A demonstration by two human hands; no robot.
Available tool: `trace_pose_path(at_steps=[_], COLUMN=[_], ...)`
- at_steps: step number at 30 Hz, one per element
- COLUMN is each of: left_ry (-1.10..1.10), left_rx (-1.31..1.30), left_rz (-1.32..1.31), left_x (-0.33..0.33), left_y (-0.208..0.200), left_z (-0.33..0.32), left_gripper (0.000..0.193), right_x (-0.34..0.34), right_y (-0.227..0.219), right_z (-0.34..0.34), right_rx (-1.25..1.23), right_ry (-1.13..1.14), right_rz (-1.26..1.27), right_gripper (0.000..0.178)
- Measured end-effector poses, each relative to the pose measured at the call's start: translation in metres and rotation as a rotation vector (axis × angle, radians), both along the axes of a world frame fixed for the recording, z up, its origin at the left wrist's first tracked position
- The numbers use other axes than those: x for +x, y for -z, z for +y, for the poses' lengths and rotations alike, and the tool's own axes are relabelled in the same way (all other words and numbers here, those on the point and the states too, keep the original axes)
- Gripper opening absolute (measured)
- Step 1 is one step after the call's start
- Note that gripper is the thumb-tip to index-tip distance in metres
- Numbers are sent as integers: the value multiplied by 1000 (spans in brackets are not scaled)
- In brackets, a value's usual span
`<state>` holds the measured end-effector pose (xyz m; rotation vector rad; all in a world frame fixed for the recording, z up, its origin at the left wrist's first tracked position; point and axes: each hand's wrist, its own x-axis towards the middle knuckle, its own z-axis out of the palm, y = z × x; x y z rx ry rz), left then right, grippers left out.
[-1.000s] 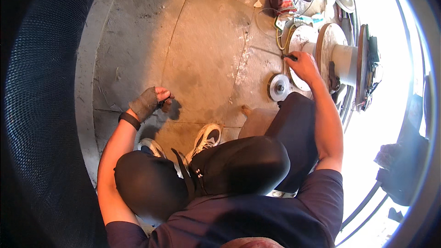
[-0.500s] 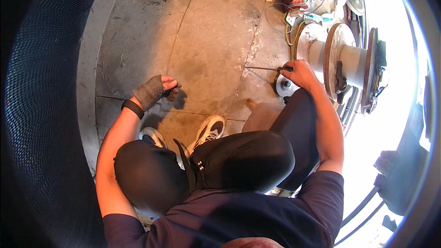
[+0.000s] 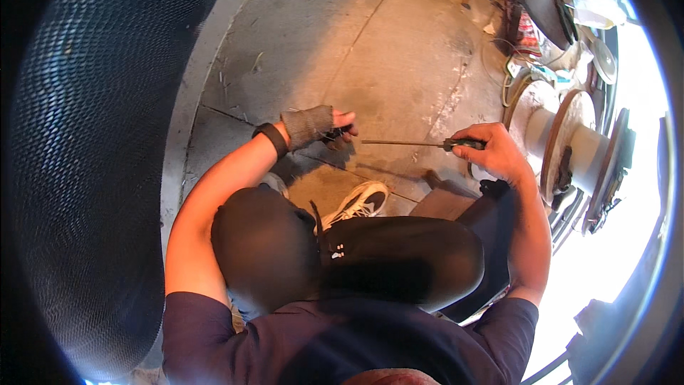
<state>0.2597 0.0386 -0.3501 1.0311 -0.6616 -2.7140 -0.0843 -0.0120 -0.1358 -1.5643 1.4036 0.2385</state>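
My right hand (image 3: 491,148) is closed around the dark handle of a screwdriver (image 3: 410,143). Its long thin shaft points left, and the tip stops just short of my left hand (image 3: 320,127). A grey fingerless glove (image 3: 306,127) covers part of that hand, with a black band (image 3: 271,139) on the wrist behind it. The left fingers are curled together around something small and dark that I cannot make out. Both hands are held over the floor in front of my bent knees.
Wooden cable spools (image 3: 566,132) lie at the right, beside assorted clutter. A black mesh surface (image 3: 107,135) fills the left side. My light-coloured shoe (image 3: 363,199) rests on the concrete floor (image 3: 399,64). A brown block (image 3: 445,203) sits right of the shoe.
The screwdriver has swung leftward in my right hand, and its tip is now close to my left hand. The view has shifted, so the surroundings sit farther right and lower.
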Motion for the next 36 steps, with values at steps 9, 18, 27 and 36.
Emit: trace_pose_path(at_steps=[9,18,27,36], left_ry=[196,14,-166,-370], left_rx=[-172,-77,-144,-111], left_rz=[9,-59,-77,-200], left_x=[25,58,74,67], left_y=[-8,4,36,31], left_z=[10,18,40,41], left_gripper=[36,31,33,30], right_x=[43,42,52,56], right_y=[27,93,106,115], right_z=[-16,-29,-17,-2], right_rx=[5,-166,-151,-102], right_ry=[-132,133,104,55], right_rz=[-114,78,30,72], right_gripper=[29,37,36,35])
